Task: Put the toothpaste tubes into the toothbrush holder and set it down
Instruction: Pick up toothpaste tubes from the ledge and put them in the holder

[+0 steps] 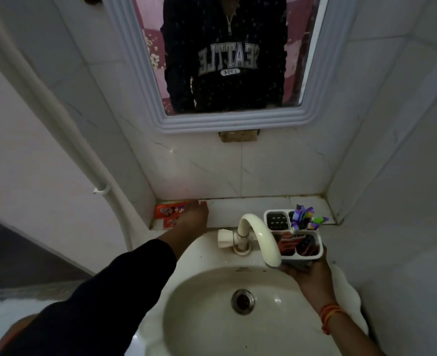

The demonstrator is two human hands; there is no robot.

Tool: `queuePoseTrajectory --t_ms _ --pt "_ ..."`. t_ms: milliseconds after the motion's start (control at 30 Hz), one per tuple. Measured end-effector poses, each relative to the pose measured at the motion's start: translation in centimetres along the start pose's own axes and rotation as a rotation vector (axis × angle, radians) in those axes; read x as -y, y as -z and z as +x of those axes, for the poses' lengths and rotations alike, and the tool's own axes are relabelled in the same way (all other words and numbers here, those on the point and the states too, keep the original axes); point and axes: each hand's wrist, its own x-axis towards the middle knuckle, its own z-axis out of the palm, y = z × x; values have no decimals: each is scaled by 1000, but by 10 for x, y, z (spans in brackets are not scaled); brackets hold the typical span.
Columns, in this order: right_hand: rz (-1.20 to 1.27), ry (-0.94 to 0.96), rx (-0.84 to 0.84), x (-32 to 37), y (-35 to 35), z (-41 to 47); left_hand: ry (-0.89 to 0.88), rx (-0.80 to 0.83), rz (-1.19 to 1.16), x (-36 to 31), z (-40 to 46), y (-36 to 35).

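Two red toothpaste tubes lie side by side on the tiled ledge at the back left of the sink. My left hand rests on top of them; its fingers are hidden from here, so its grip is unclear. A white toothbrush holder with several compartments is held up over the right side of the basin by my right hand, which grips it from below. Purple and green toothbrushes stand in its back right compartment. Red and dark items fill the front compartments.
A cream curved tap arches over the basin just left of the holder. The white sink has a metal drain. A framed mirror hangs above. Tiled walls close in on both sides, and a white pipe runs down the left wall.
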Motion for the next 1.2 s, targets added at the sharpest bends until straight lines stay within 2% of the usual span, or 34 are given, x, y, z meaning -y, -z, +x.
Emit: queuePoseTrajectory --t_ms 100,200,233,300,367,400,467,567,700,767,833,900,1000,1067,1133,1200 --pt "58 -24 6 -2 2 4 -70 -113 60 13 10 -16" --pt "295 -173 1 1 -5 8 -106 -195 94 23 5 -18" --pt "378 -224 37 0 -5 8 -123 -212 14 24 2 -15" --pt "358 -207 26 -2 -1 8 -199 -250 -231 19 -5 0" --pt "245 -134 7 -2 -1 5 -264 -167 -465 6 -9 21" --pt "265 -130 16 -1 -2 4 -293 -120 -516 -2 -13 35" --pt "344 -182 6 -3 -2 7 -360 -72 -465 -19 -18 68" --pt "390 -164 -7 -3 -3 7 -462 -15 -265 -56 -30 122" --pt "318 -150 -7 6 -6 -1 -597 68 30 -113 -42 163" --pt "181 -62 -24 6 -7 -4 -599 88 178 -137 -44 164" --pt "44 -13 -13 0 -4 -4 -593 41 284 -155 -46 158" --pt "100 -59 -16 6 -7 -5 -574 24 306 -165 -43 147" --pt "292 -103 -49 8 -10 -7 -532 178 123 -163 -34 135" --pt "345 -93 -46 11 -10 -5 -465 293 -212 -148 -29 132" --pt "319 -90 -56 12 -11 -4 -400 227 -396 -125 -19 130" --pt "328 -126 -50 12 -13 -2 -299 92 -261 -92 -5 123"
